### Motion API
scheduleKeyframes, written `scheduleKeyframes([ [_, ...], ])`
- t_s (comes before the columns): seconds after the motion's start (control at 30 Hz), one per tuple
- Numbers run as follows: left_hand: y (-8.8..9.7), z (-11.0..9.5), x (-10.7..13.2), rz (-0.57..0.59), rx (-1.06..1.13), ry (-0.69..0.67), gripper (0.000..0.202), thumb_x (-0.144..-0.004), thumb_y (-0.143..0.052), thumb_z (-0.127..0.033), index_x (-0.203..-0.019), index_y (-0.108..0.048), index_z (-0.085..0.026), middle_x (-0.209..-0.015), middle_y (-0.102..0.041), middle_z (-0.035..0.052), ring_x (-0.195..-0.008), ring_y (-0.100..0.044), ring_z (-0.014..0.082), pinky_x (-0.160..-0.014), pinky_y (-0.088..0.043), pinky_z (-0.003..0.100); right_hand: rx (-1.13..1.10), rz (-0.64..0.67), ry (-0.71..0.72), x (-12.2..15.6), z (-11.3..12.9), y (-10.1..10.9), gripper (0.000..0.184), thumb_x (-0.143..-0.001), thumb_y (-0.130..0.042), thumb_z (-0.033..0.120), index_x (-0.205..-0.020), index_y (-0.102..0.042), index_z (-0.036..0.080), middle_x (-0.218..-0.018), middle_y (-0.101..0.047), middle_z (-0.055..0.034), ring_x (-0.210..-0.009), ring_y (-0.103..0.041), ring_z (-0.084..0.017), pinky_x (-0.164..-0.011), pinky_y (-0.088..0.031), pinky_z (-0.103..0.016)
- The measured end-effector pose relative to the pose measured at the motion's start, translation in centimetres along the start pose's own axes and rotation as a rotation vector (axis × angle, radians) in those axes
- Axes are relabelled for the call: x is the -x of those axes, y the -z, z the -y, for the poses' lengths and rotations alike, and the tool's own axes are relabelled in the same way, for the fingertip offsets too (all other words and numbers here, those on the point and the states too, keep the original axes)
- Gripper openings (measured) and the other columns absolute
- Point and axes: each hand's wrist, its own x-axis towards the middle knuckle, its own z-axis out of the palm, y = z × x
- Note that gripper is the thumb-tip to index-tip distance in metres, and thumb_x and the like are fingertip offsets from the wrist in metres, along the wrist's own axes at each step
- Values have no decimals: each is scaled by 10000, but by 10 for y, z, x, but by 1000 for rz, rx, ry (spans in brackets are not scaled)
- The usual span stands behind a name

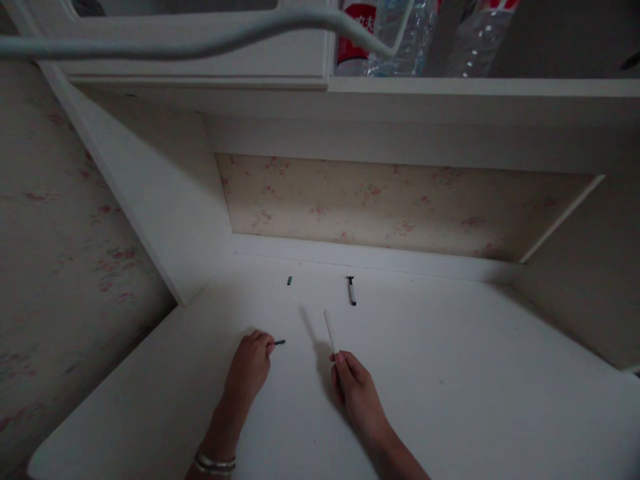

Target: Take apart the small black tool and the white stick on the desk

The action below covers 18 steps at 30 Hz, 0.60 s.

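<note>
My left hand [251, 365] is closed, pinching a small thin dark piece [281, 342] that juts out to the right of its fingertips. What exactly the piece is, I cannot make out. In my right hand [356, 388] is a slim white stick [328, 327], gripped near its lower end and pointing up and away. It casts a shadow on the white desk [440, 420]. Beyond the hands lies a small dark green piece [289, 281]. Right of it rests a short white-and-black tool [352, 292] with a forked black top, like a razor handle.
A white side panel [145, 180] bounds the desk on the left, a darker panel [590, 280] on the right. Overhead runs a shelf [450, 87] with several plastic bottles [400, 40]. A pale curved bar [200, 48] crosses the top left. Floral wallpaper [370, 200] covers the back.
</note>
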Motion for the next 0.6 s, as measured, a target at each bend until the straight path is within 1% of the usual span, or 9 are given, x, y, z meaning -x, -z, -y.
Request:
scheduleKeyframes([
  [0.1, -5, -5, 0, -39, 102, 28, 229, -853, -436, -149, -844, -665, -166, -874, -649, 81, -840, -564, 197, -774, -374, 299, 16, 0, -19, 1, -1, 0, 410, -836, -477, 571, -834, -558, 170, -539, -378, 65, -421, -296, -62, -374, -205, -189],
  [0.17, -6, -10, -1, -43, 242, 82, 221, -852, -455, -218, -862, -673, -182, -847, -666, 70, -796, -582, 194, -731, -383, 290, 16, 5, -21, 2, 0, 0, 409, -838, -476, 570, -842, -560, 169, -545, -381, 63, -427, -306, -64, -377, -210, -189],
  [0.2, -6, -13, -1, -29, 345, 117, 221, -846, -471, -262, -863, -676, -184, -822, -672, 66, -762, -589, 194, -699, -389, 286, 13, 10, -17, 2, 0, 0, 407, -839, -477, 567, -841, -559, 169, -543, -379, 63, -428, -306, -64, -378, -210, -189],
  [0.27, -6, -20, -1, 34, 614, 189, 251, -820, -507, -348, -867, -680, -173, -803, -681, 73, -716, -598, 195, -639, -402, 276, 7, 20, -4, 3, 2, -1, 398, -843, -478, 559, -831, -557, 169, -533, -377, 65, -427, -303, -64, -382, -205, -191],
  [0.33, -6, -28, -1, 106, 894, 258, 296, -783, -554, -401, -887, -678, -152, -849, -687, 94, -701, -602, 189, -611, -418, 270, 8, 34, 9, 4, 3, -2, 392, -853, -470, 549, -820, -554, 168, -522, -377, 65, -424, -294, -65, -388, -199, -197],
  [0.4, -7, -35, 1, 150, 1111, 308, 315, -746, -612, -409, -904, -676, -144, -905, -684, 106, -687, -589, 166, -613, -426, 262, 9, 59, 25, 5, 4, -2, 389, -865, -454, 542, -826, -553, 168, -513, -372, 67, -426, -289, -69, -397, -204, -203],
  [0.47, -8, -41, 3, 170, 1273, 339, 303, -720, -661, -388, -895, -679, -141, -904, -677, 100, -651, -559, 131, -612, -420, 247, 25, 96, 59, 6, 5, -3, 385, -877, -439, 531, -846, -557, 167, -528, -389, 60, -450, -318, -80, -421, -233, -207],
  [0.53, -8, -45, 5, 185, 1397, 347, 283, -712, -686, -363, -880, -685, -136, -875, -668, 87, -625, -528, 103, -605, -409, 231, 63, 132, 101, 8, 7, -3, 376, -888, -428, 516, -882, -567, 167, -558, -418, 48, -489, -360, -93, -456, -267, -213],
  [0.6, -8, -47, 6, 188, 1475, 342, 265, -713, -699, -346, -865, -693, -129, -835, -656, 74, -617, -507, 87, -605, -402, 217, 123, 147, 133, 9, 10, -2, 367, -893, -423, 503, -918, -577, 171, -585, -431, 42, -523, -378, -104, -483, -281, -220],
])
